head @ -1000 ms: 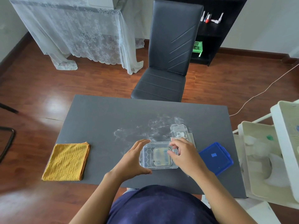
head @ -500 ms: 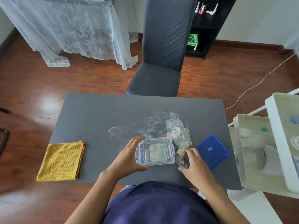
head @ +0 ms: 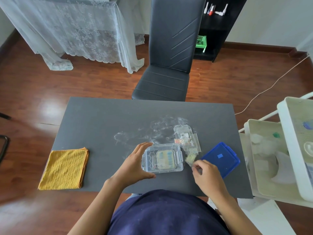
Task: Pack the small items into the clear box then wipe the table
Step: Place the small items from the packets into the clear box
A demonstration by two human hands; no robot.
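A dark grey worktop (head: pixel 101 119) stands on a red-brown wood floor, and the person sits at its near edge, at six o'clock, which keeps everything within easy reach. Nearest, the right hand (head: pixel 207 175) has its fingertips closed in a pinch on a small packet (head: pixel 191 158) of pale glittery bits at about four o'clock, probably lifting it toward the box. Beside it, the left hand (head: pixel 133 164) is spread open and cupped against the left wall of the clear box (head: pixel 162 157), seemingly to brace it so it does not slide during loading; the box sits near the centre-front and already holds a flat pale case. Its blue lid (head: pixel 221 158) lies off to the right at three o'clock, clear of the opening. Just beyond the box, at one o'clock, more clear packets (head: pixel 186 138) wait in a loose pile, so packing looks unfinished. A yellow cloth (head: pixel 65 168) lies folded at eight o'clock, apart from the items, likely kept for wiping the white powdery smear (head: pixel 152 131) past the box. Farthest, at twelve o'clock, stands a black chair (head: pixel 171 48).
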